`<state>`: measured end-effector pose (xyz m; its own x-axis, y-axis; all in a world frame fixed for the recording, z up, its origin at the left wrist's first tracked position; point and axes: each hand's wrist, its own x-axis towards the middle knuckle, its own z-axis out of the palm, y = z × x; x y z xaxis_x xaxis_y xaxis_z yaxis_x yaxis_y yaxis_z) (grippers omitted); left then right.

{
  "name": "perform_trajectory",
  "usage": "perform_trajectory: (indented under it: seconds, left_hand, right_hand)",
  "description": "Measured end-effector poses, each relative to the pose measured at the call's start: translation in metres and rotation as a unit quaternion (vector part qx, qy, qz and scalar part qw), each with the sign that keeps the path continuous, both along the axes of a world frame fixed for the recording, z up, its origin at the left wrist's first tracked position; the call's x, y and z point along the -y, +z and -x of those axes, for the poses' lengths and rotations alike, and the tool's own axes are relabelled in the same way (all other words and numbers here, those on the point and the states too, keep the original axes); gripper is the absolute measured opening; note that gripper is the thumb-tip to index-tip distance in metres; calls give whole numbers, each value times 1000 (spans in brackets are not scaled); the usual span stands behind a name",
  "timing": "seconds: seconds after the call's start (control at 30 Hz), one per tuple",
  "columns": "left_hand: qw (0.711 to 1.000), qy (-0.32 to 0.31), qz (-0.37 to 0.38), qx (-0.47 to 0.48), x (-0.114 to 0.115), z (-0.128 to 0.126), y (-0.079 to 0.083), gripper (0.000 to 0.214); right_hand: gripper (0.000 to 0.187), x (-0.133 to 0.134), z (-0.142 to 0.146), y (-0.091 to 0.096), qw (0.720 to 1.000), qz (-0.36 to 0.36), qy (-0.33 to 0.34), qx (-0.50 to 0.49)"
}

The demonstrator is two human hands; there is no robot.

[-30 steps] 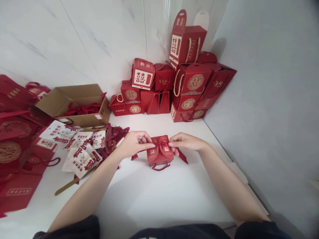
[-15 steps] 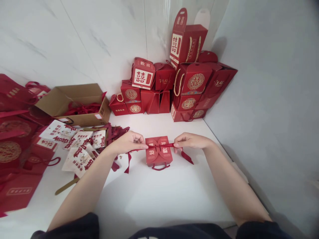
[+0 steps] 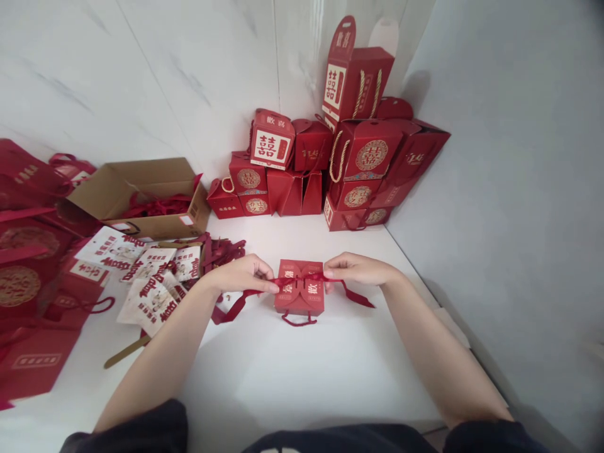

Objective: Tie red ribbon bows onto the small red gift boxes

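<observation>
From the head view, the left hand (image 3: 241,275) and the right hand (image 3: 357,268) sit on either side of a small red box (image 3: 299,301), which lies flat on the white table (image 3: 306,384) with a cord loop (image 3: 299,321) at its near edge. Each hand is in a narrow pinch, thumb and fingertips closed on a red ribbon (image 3: 302,276) drawn across the lid, its loose ends falling past both sides.

The likeliest trouble is that thin pinch: the smooth ribbon could slip from the fingertips, and an uneven pull could drag the box sideways or lift its lid flaps. On the left, the tail lies near a heap of loose ribbons (image 3: 221,253), where it could snag; that heap is the nearest thing in the way. Printed cards (image 3: 151,296) lie beside it, a cardboard carton (image 3: 141,182) behind, red bags (image 3: 28,283) far left, and stacked gift boxes (image 3: 363,126) in the corner.
</observation>
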<state>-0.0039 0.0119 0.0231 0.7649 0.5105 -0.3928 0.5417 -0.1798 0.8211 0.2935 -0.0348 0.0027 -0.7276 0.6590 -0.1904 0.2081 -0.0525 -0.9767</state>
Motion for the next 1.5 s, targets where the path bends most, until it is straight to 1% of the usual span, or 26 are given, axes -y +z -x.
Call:
perform_trajectory:
  seconds: [0.07, 0.13, 0.27, 0.3, 0.37, 0.43, 0.5, 0.57, 0.67, 0.77, 0.9, 0.97, 1.07, 1.13, 1.2, 1.23, 1.3, 1.37, 1.47, 1.5]
  left_hand:
    - [1000, -15, 8, -1, 0, 3, 2, 32]
    - [999, -37, 34, -4, 0, 6, 4, 28]
    - [984, -115, 136, 2, -2, 12, 9, 28]
    - [981, -132, 143, 10, -3, 13, 11, 28]
    - [982, -147, 112, 34, -3, 15, 14, 26]
    - [989, -123, 43, 73, -1, 13, 16, 22]
    - [989, -71, -12, 128, 5, 7, 16, 17]
    - [981, -18, -24, 190, 13, -4, 13, 16]
    - [971, 29, -1, 238, 27, -23, 7, 19]
    - [972, 56, -10, 227, 34, -39, 3, 20]
    - [979, 85, -20, 184, 34, -46, 5, 29]
    - [983, 95, -18, 156, 32, -46, 7, 32]
    - [986, 88, -25, 143, 30, -40, 11, 31]
    - [984, 100, -62, 135, 28, -34, 15, 29]
    - [980, 127, -99, 116, 27, -28, 20, 27]
    - [979, 137, -106, 107, 27, -25, 23, 27]
    - [980, 138, -100, 98, 27, -20, 27, 28]
    - [984, 123, -81, 97, 27, -18, 28, 29]
    - [990, 101, -21, 92, 26, -15, 26, 30]
    - [990, 105, 2, 92, 25, -13, 25, 29]
  right_hand:
    - [34, 0, 1, -2, 1000, -21, -14, 8]
    - [32, -1, 0, -5, 999, -30, -20, 21]
    - [31, -1, -4, -8, 999, -19, -25, 27]
    - [31, -1, -4, -8, 999, -20, -25, 27]
    - [32, -1, -3, -7, 999, -24, -26, 30]
    - [32, 0, -1, -6, 999, -25, -23, 32]
    - [32, 0, 0, -6, 999, -26, -22, 31]
    - [32, 0, 1, -6, 999, -28, -26, 30]
    - [32, -1, 1, -6, 999, -31, -27, 32]
    - [31, -1, 0, -6, 998, -35, -23, 38]
    - [29, 1, 1, -2, 999, -21, -13, 34]
    - [30, 2, 1, 1, 999, -19, -11, 42]
    - [33, 3, 1, 6, 997, -40, -14, 59]
    - [33, 3, -2, 9, 995, -64, -22, 67]
    - [35, 3, -6, 12, 992, -95, -48, 71]
    - [36, 3, -8, 14, 989, -109, -66, 70]
    - [38, 3, -11, 18, 985, -124, -99, 63]
    - [39, 4, -12, 20, 985, -119, -112, 58]
    - [40, 4, -10, 18, 990, -89, -95, 48]
    - [41, 4, -9, 16, 992, -78, -87, 39]
